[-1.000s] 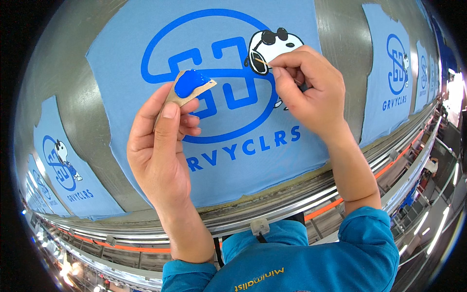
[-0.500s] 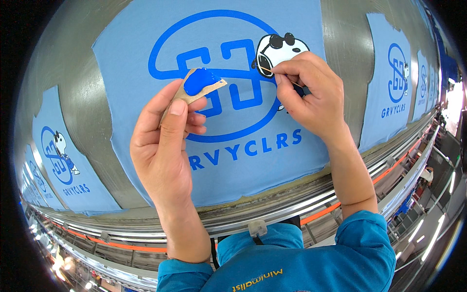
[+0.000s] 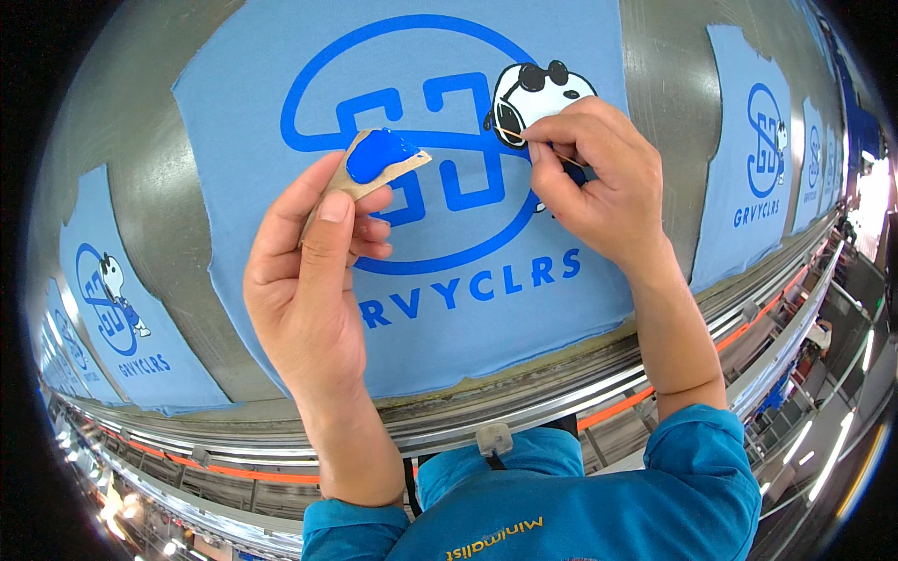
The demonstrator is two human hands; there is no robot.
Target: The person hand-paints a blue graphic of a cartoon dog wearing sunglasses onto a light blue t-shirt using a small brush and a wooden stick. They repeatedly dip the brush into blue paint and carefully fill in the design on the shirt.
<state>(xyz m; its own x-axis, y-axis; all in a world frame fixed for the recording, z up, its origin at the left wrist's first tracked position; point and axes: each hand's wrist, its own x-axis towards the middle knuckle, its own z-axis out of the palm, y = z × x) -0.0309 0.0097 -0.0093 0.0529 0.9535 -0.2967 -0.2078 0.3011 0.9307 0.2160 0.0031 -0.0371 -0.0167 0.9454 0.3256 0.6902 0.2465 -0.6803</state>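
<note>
My left hand (image 3: 313, 257) pinches a small piece of brown cardboard (image 3: 400, 174) between thumb and fingers. A thick blob of glossy blue paint (image 3: 379, 155) lies on it. In my right hand (image 3: 608, 178) is a thin wooden stick (image 3: 508, 136), its tip over the ear of a printed cartoon dog in sunglasses (image 3: 552, 101); whether it touches the print I cannot tell. Both hands are above a light blue fabric panel (image 3: 248, 201) lying flat, printed with a darker blue ring emblem (image 3: 412, 28) and lettering. My right hand covers the dog's lower part.
The panel lies on a long grey metal table (image 3: 659, 103). More printed panels lie on both sides, a left one (image 3: 164, 309) and a right one (image 3: 739, 112) nearest. Along the table's near edge run metal rails and an orange strip (image 3: 617, 411).
My left hand has shifted slightly left with the cardboard and paint. My right hand and the stick have hardly moved.
</note>
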